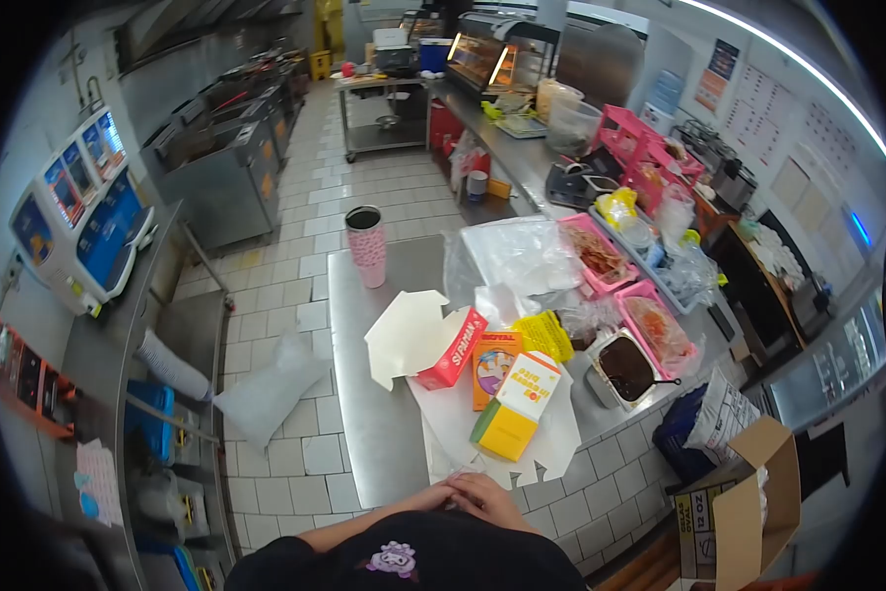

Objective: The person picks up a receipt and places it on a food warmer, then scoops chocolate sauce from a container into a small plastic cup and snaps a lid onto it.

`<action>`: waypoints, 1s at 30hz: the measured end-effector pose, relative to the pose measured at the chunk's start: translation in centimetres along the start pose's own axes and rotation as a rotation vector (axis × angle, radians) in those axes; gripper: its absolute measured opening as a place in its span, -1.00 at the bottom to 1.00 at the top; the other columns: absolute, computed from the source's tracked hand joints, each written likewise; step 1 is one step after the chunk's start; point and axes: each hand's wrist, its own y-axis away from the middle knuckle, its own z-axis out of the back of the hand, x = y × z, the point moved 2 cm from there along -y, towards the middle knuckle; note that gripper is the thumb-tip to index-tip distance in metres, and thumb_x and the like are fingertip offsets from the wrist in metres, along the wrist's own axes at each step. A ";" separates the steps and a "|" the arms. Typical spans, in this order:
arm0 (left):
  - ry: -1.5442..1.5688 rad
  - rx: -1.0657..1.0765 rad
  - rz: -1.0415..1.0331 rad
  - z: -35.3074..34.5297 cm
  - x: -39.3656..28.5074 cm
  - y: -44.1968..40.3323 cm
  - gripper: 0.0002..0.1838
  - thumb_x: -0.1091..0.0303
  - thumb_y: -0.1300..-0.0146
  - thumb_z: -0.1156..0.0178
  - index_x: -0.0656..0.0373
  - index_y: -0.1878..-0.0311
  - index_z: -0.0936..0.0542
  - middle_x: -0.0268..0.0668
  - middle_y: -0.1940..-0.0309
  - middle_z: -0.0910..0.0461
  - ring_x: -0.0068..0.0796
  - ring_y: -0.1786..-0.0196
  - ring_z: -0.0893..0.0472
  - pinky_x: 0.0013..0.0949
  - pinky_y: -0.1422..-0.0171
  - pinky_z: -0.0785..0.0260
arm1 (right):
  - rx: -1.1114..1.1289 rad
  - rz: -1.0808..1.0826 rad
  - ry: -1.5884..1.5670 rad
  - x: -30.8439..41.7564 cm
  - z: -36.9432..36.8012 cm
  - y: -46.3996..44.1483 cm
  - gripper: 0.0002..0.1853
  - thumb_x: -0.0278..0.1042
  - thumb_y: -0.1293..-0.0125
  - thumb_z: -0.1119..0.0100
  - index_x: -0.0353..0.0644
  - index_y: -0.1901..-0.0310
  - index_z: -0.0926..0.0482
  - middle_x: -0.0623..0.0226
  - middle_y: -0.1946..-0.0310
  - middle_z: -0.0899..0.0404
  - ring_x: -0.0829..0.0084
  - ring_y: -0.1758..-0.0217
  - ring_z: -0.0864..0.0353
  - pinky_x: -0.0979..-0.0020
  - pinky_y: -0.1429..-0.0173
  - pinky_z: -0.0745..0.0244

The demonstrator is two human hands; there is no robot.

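Observation:
My left hand point(431, 495) and my right hand point(490, 498) meet at the near edge of the steel table point(364, 433), fingers closed against each other; whatever may be between them is hidden. Just beyond lies a flat white sheet point(558, 443) with cut edges. On it rest a yellow and white carton point(517, 406) and an orange box point(495, 366). Left of these stands an open red and white box point(450, 357) with its white flaps spread. A pink patterned tumbler point(367, 248) stands farther back.
Clear plastic bags point(522, 258), pink trays of food point(601, 258) and a metal container of dark sauce point(623, 367) sit on the right side. An open cardboard box point(753, 502) is at the lower right. A drink dispenser point(88, 212) stands left; a plastic bag point(273, 389) lies over floor tiles.

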 end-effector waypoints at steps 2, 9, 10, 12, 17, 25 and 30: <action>-0.007 0.040 0.067 0.2 -0.2 0.2 -0.50 0.37 -0.24 -0.06 0.10 -0.27 -0.31 -0.23 0.02 -0.52 -0.45 -0.08 -0.52 -0.35 -0.15 -0.38 | -0.018 -0.075 -0.022 -0.2 0.2 0.3 -0.70 -0.49 -0.24 -0.24 -0.22 -0.03 -0.58 0.17 0.00 -0.59 0.23 -0.11 -0.55 0.30 -0.24 -0.39; -0.029 0.122 0.277 0.4 -1.6 0.9 -0.44 0.36 -0.24 -0.13 0.11 -0.32 -0.28 -0.24 -0.12 -0.44 -0.44 -0.23 -0.42 -0.34 -0.28 -0.29 | 0.028 -0.302 -0.174 -0.6 0.0 0.8 -0.72 -0.48 -0.31 -0.19 -0.27 -0.05 -0.56 0.21 -0.03 -0.62 0.37 -0.14 -0.58 0.39 -0.20 -0.45; -0.038 0.130 0.281 0.0 -2.2 0.9 -0.44 0.36 -0.24 -0.13 0.11 -0.32 -0.28 -0.24 -0.12 -0.44 -0.44 -0.23 -0.42 -0.34 -0.28 -0.29 | 0.016 -0.301 -0.170 -0.2 0.2 0.6 -0.72 -0.48 -0.31 -0.19 -0.27 -0.05 -0.56 0.21 -0.03 -0.62 0.37 -0.14 -0.58 0.39 -0.20 -0.45; -0.120 0.072 0.390 -1.0 -3.4 0.7 -0.38 0.30 -0.23 -0.23 0.13 -0.34 -0.27 -0.30 -0.26 -0.33 -0.45 -0.36 -0.27 -0.34 -0.38 -0.16 | -0.059 -0.358 -0.368 0.8 0.6 0.3 -0.67 -0.45 -0.33 -0.18 -0.18 -0.12 -0.55 0.22 0.04 -0.62 0.35 -0.01 -0.62 0.43 -0.06 -0.50; -0.100 -0.007 0.390 -1.7 -2.1 -1.4 -0.37 0.25 -0.30 -0.21 0.12 -0.39 -0.23 -0.28 -0.33 -0.27 -0.46 -0.35 -0.29 -0.34 -0.38 -0.18 | -0.222 -0.275 -0.144 -1.4 0.8 1.0 -0.66 -0.49 -0.30 -0.19 -0.23 -0.12 -0.54 0.21 0.02 -0.63 0.37 -0.07 -0.61 0.43 -0.11 -0.49; -0.158 0.104 0.379 -4.4 0.3 -5.3 -0.47 0.30 -0.33 -0.13 0.20 -0.33 -0.28 -0.25 -0.16 -0.47 -0.44 -0.25 -0.44 -0.32 -0.32 -0.28 | -0.347 -0.090 0.238 -3.1 5.6 3.0 -0.49 -0.53 -0.26 -0.07 -0.11 -0.28 -0.40 0.22 -0.02 -0.58 0.22 -0.08 -0.55 0.17 -0.36 -0.24; -0.182 0.142 0.358 -8.9 0.9 -9.9 -0.46 0.33 -0.30 -0.13 0.21 -0.32 -0.29 -0.25 -0.15 -0.46 -0.45 -0.23 -0.44 -0.33 -0.30 -0.30 | -0.210 -0.196 0.276 -4.7 11.3 7.6 -0.47 -0.51 -0.33 0.00 0.01 -0.35 -0.33 0.29 0.04 -0.60 0.29 -0.06 -0.56 0.06 -0.41 -0.16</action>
